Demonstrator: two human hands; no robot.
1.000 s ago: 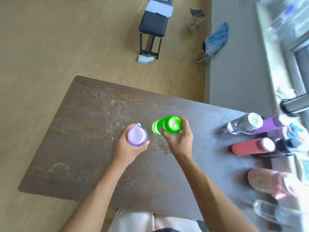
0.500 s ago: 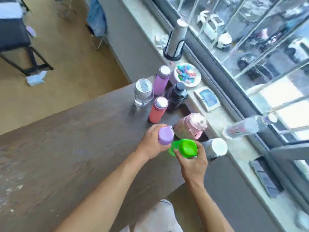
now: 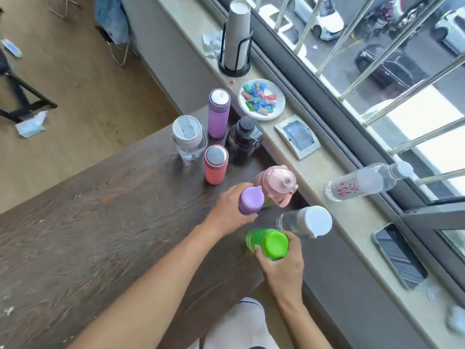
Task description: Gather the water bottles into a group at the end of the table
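Observation:
My left hand (image 3: 227, 212) grips a small purple bottle (image 3: 251, 200) beside a pink bottle (image 3: 276, 185) at the window end of the dark wooden table (image 3: 100, 210). My right hand (image 3: 281, 268) holds a green bottle (image 3: 269, 243) by its cap, close to a clear bottle with a white lid (image 3: 308, 221). Farther along the same end stand a coral flask (image 3: 216, 167), a clear tumbler (image 3: 187, 138), a tall lilac flask (image 3: 219, 113) and a dark bottle (image 3: 244, 139).
The window sill (image 3: 327, 177) runs along the table's end. On it are a plate of sweets (image 3: 261, 99), a stack of paper cups (image 3: 235, 36), a lying clear bottle (image 3: 364, 182), a small grey dish (image 3: 298, 136) and a phone (image 3: 400, 255). Wooden floor lies at the left.
Both hands carried the purple and green bottles from the table's middle to the window end. In the last half second they have spread apart, the green bottle now nearer the table's corner.

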